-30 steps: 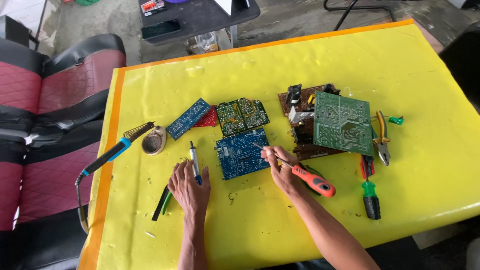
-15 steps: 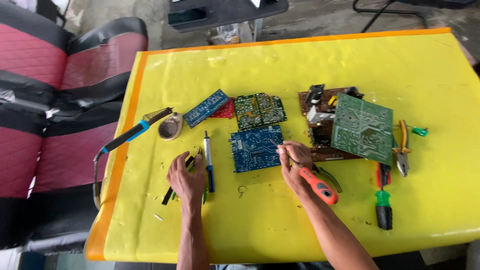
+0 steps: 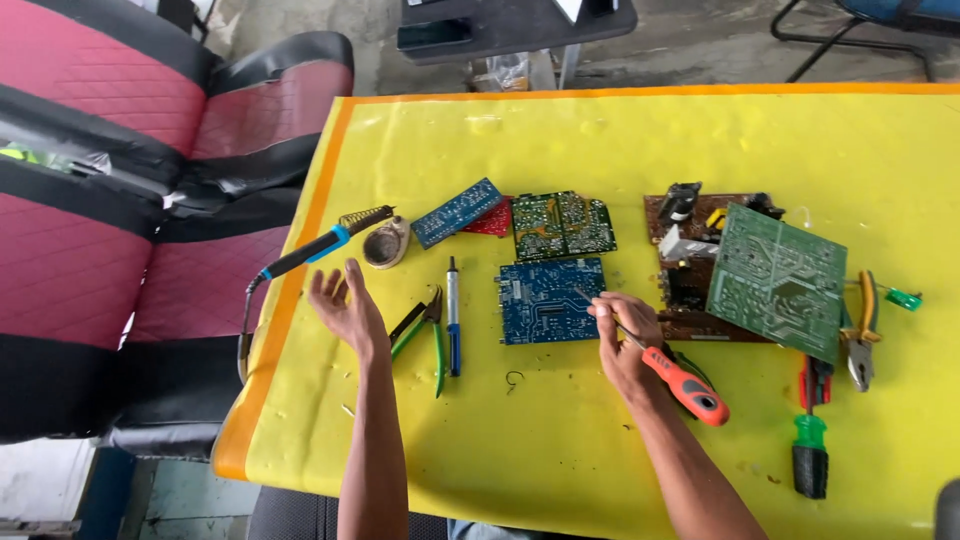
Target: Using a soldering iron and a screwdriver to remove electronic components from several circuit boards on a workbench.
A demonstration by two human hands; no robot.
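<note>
Blue circuit board (image 3: pixel 550 300) lies just left of the right hand (image 3: pixel 622 335), which grips an orange-handled screwdriver (image 3: pixel 672 378) pointing onto it. Left of the board, the left hand (image 3: pixel 343 305) is spread open near the soldering iron (image 3: pixel 310 250), holding nothing

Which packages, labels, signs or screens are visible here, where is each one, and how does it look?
No clear package, sign or screen is in view.
Nearest thing: a small crumpled clear wrapper, on the floor beyond the yellow table, under the dark stand.
The circuit boards, such as the blue one, show only fine markings, no labels.
</note>
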